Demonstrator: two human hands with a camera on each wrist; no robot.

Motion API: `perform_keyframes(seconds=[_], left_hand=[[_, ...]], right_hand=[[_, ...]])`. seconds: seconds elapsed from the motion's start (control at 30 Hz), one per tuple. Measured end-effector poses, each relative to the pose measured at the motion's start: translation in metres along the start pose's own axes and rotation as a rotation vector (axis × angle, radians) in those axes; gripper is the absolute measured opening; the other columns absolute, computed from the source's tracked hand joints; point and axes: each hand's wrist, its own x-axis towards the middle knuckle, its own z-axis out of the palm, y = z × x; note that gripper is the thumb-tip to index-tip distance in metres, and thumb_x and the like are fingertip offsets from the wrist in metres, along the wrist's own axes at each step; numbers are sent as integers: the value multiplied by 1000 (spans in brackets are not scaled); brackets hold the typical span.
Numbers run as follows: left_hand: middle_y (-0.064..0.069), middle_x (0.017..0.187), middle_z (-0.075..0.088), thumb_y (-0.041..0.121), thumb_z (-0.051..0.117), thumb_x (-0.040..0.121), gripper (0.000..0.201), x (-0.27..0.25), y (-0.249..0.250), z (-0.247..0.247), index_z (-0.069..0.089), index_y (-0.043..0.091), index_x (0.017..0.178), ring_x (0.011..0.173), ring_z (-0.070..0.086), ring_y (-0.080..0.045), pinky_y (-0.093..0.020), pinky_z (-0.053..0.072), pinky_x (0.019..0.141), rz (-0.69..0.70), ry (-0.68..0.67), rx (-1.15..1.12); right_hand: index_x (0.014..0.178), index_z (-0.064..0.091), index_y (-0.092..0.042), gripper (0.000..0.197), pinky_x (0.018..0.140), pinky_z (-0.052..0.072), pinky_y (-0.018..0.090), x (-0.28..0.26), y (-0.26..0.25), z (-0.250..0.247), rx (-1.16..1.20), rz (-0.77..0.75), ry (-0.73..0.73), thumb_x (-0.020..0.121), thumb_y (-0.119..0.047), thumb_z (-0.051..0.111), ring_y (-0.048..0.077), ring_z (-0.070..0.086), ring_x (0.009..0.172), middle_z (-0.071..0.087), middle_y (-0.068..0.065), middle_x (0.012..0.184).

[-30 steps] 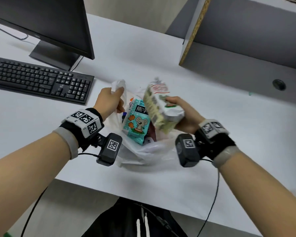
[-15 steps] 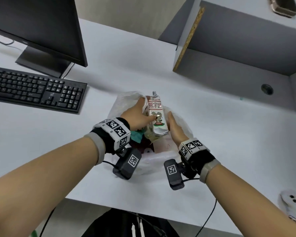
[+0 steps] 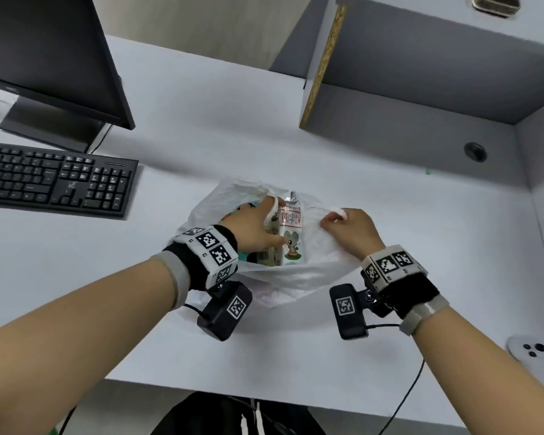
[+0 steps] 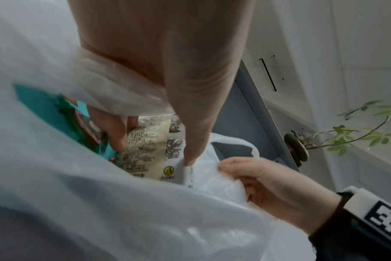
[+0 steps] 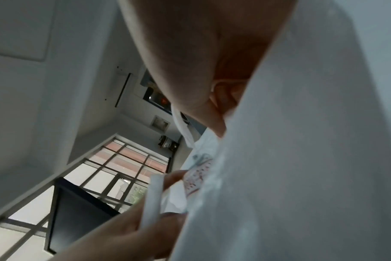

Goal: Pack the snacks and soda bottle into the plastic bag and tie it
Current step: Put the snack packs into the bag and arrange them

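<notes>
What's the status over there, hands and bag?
Left hand holds one bag handle, right hand pinches the other. Snacks inside the bag, untied. Bottle unseen. Nothing blocking.

A white desk (image 3: 296, 146) fills the head view. Up and left of the fingers, a black keyboard (image 3: 54, 180) lies in front of a dark monitor (image 3: 44, 54). Beyond the fingers, to the right, a grey shelf unit (image 3: 421, 73) with a chipboard edge stands over the desk. The right wrist view shows a gridded window (image 5: 114, 169) with daylight and pale walls (image 5: 22, 106). The left wrist view shows a leafy plant (image 4: 357, 134).
</notes>
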Motion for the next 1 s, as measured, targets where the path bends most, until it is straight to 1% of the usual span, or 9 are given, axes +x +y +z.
perform_keyframes(seconds=[0.17, 0.23, 0.33, 0.43, 0.5, 0.6, 0.7, 0.8, 1.0], left_hand=[[-10, 140, 51, 43, 59, 85, 73, 3, 8, 14, 21, 25, 144, 122, 53, -29, -34, 44, 98, 13, -121, 45], [-11, 130, 59, 30, 58, 87, 79, 1, 6, 17, 9, 27, 149, 114, 58, -26, -27, 44, 91, 47, -161, -31], [-4, 94, 67, 14, 52, 89, 71, -4, 0, 13, 14, 30, 146, 74, 63, -20, -24, 49, 64, 63, 6, -210], [-3, 91, 65, 13, 46, 90, 40, -9, -6, -1, 41, 28, 126, 59, 58, -20, -31, 53, 58, -22, 282, -378], [-8, 106, 67, 17, 49, 86, 35, -11, -15, -9, 52, 23, 120, 78, 63, -25, -36, 55, 73, -90, 417, -314], [-14, 124, 55, 31, 56, 84, 43, -15, -31, -11, 50, 19, 125, 102, 60, -34, -36, 48, 86, -205, 387, -41], [-16, 130, 46, 50, 62, 78, 66, -17, -45, -1, 40, 23, 134, 105, 61, -34, -35, 47, 89, -318, 239, 126], [-12, 121, 60, 48, 62, 78, 69, -17, -58, 11, 33, 26, 136, 100, 63, -31, -31, 45, 76, -278, 217, 166], [-11, 110, 67, 21, 56, 83, 56, -23, -75, 15, 32, 27, 134, 90, 64, -33, -33, 47, 68, -188, 272, 168]], right_hand=[[74, 65, -10, 14, 52, 44, 23, -6, -3, -24, 348, 30, 230, 84, -14, 56, 12, 46, 47, 45, -1, 54], [71, 63, -16, 18, 50, 41, 24, -7, -4, -35, 527, 62, 255, 85, -9, 54, 3, 40, 37, 42, -4, 48], [98, 62, -15, 19, 76, 45, 29, -9, -2, -39, 548, -6, 383, 83, -6, 54, 7, 54, 67, 59, -3, 79], [110, 57, -9, 30, 87, 41, 24, -27, -16, -22, 215, -346, 575, 81, -7, 55, 14, 51, 95, 50, -1, 105], [104, 61, -8, 22, 84, 46, 23, -36, -30, 4, 58, -516, 363, 82, -7, 53, 14, 55, 91, 56, 0, 101], [111, 61, -10, 27, 92, 44, 29, -24, -35, 55, -143, -425, -28, 86, -10, 51, 21, 57, 104, 58, 8, 116], [128, 49, -12, 46, 108, 34, 43, -3, -25, 91, -427, -286, -112, 83, -19, 54, 31, 40, 130, 42, 11, 140], [142, 32, -27, 67, 111, 21, 59, 7, -8, 97, -580, -129, -164, 81, -25, 61, 36, 11, 145, 16, 6, 156], [135, 39, -26, 64, 98, 41, 47, 9, 13, 75, -648, -155, -66, 77, -15, 64, 37, 29, 132, 20, 7, 154]])
